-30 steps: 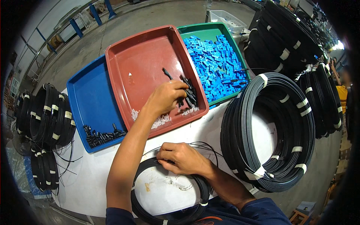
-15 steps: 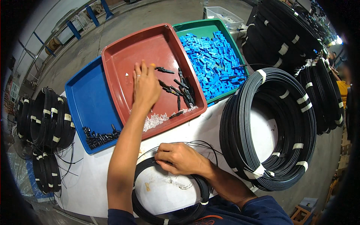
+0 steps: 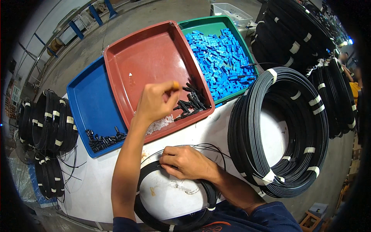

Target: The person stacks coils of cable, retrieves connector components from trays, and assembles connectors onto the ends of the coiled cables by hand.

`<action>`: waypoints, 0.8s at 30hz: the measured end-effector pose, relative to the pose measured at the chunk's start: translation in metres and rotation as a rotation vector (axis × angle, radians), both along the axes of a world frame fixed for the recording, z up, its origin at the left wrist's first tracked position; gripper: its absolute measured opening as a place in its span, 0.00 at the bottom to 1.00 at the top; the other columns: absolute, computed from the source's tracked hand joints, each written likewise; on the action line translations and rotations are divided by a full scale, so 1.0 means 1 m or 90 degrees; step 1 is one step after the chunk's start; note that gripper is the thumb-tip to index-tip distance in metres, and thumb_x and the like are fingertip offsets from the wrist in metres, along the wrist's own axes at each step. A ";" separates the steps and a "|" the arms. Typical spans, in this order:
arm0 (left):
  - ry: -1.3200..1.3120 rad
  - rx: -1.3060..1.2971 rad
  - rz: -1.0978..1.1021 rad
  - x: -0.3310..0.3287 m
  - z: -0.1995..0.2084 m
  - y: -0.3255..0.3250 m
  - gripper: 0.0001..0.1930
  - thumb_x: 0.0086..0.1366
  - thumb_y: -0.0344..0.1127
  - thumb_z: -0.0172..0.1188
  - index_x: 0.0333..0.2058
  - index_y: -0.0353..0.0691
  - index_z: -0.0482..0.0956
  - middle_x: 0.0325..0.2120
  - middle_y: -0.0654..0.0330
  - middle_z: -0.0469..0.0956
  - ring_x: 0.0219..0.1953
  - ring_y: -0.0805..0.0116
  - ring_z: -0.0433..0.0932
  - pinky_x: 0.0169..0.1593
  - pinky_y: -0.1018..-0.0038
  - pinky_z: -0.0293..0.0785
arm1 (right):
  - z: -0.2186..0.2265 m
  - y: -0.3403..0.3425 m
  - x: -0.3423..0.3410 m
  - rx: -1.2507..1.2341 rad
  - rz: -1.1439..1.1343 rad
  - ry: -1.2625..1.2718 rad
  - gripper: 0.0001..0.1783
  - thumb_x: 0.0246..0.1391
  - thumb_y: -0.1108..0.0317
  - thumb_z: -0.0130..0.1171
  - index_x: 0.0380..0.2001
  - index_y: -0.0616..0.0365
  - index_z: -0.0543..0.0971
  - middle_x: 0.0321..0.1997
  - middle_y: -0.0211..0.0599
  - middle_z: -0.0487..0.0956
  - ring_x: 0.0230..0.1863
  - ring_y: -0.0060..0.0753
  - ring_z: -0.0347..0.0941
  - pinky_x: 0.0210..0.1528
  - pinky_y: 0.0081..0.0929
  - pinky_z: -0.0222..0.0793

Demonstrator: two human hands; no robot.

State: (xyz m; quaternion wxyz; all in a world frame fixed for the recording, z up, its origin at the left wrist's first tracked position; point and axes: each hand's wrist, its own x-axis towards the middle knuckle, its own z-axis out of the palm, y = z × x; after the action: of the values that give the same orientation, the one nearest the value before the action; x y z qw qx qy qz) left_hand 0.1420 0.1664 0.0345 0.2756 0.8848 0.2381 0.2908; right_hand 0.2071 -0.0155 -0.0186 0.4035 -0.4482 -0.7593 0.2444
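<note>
Over the red tray (image 3: 143, 54) hovers my left hand (image 3: 158, 99), fingers bent and apart, with a yellow cover on one fingertip. No object shows in it. Beside its fingertips, black connector pieces (image 3: 189, 101) lie heaped in the tray's near right corner. Small clear plastic pieces (image 3: 160, 124) lie along the near edge, partly hidden by my wrist. My right hand (image 3: 181, 161) is closed on the upper part of a black cable coil (image 3: 146, 208) in front of me. White tape bands the coil, and loose cable loops pass behind that hand.
A blue tray (image 3: 91, 92) with small black parts stands left. The green tray (image 3: 201, 24) at right holds many blue clips (image 3: 218, 62). A large cable coil (image 3: 253, 135) stands right on the white table (image 3: 92, 185); more coils (image 3: 50, 123) are stacked left and behind at right.
My left hand has moved right and nearer from the tray's middle, its fingers now curled. The black connectors are bunched closer into the corner. My right hand stays on the coil.
</note>
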 end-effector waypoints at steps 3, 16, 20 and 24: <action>0.219 0.071 -0.096 -0.021 -0.005 -0.006 0.06 0.57 0.35 0.69 0.32 0.42 0.88 0.23 0.54 0.83 0.30 0.57 0.82 0.38 0.60 0.77 | 0.001 0.000 0.000 0.000 0.000 0.003 0.09 0.52 0.71 0.64 0.37 0.61 0.82 0.33 0.40 0.78 0.30 0.47 0.78 0.34 0.40 0.76; 0.224 0.310 -0.090 -0.014 -0.036 -0.001 0.07 0.53 0.35 0.66 0.30 0.40 0.84 0.25 0.59 0.80 0.35 0.55 0.78 0.36 0.60 0.75 | 0.000 0.002 0.000 -0.003 0.002 0.011 0.09 0.51 0.72 0.65 0.36 0.61 0.83 0.33 0.41 0.78 0.30 0.47 0.78 0.34 0.39 0.76; 0.163 0.292 -0.070 -0.018 -0.036 0.002 0.09 0.55 0.32 0.65 0.35 0.38 0.81 0.28 0.56 0.81 0.35 0.53 0.79 0.39 0.59 0.75 | 0.001 0.000 0.000 -0.010 -0.004 0.020 0.07 0.51 0.72 0.65 0.35 0.61 0.83 0.33 0.41 0.79 0.30 0.47 0.78 0.34 0.38 0.77; 0.060 0.079 -0.027 -0.028 -0.028 0.005 0.09 0.60 0.26 0.66 0.40 0.33 0.79 0.28 0.52 0.81 0.31 0.60 0.82 0.36 0.67 0.76 | 0.005 0.002 0.001 -0.025 0.003 0.031 0.06 0.51 0.73 0.66 0.34 0.61 0.84 0.33 0.41 0.80 0.31 0.47 0.79 0.35 0.37 0.77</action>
State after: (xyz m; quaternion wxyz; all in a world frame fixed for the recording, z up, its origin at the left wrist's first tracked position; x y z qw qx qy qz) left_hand 0.1139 0.1714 0.0068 0.2145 0.9178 0.2135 0.2569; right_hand 0.2076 -0.0135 -0.0137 0.4123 -0.4483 -0.7455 0.2707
